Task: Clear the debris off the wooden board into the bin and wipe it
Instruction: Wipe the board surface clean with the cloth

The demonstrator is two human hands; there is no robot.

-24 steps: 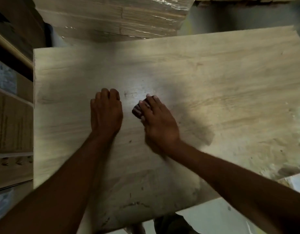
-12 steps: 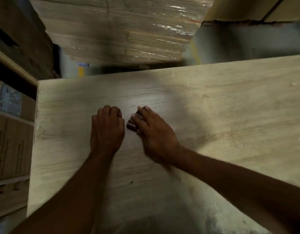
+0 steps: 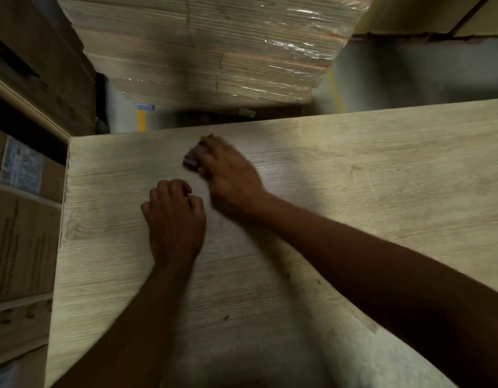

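Observation:
A pale wooden board (image 3: 368, 175) fills most of the view. My right hand (image 3: 228, 170) presses a small dark wad of cloth (image 3: 192, 159) flat on the board near its far edge; only the cloth's left end shows past my fingers. My left hand (image 3: 175, 219) rests on the board just in front of it, fingers curled under, holding nothing that I can see. A few dark specks (image 3: 226, 317) lie on the near part of the board. No bin is in view.
A shrink-wrapped stack of flat cardboard (image 3: 214, 49) stands just beyond the board's far edge. Cardboard boxes (image 3: 21, 233) line the left side, close to the board's left edge. Grey floor (image 3: 410, 79) shows at the back right.
My right hand has slid the cloth away from me toward the far edge, moving apart from my left hand. My left hand's fingers have curled in. The view has tilted forward.

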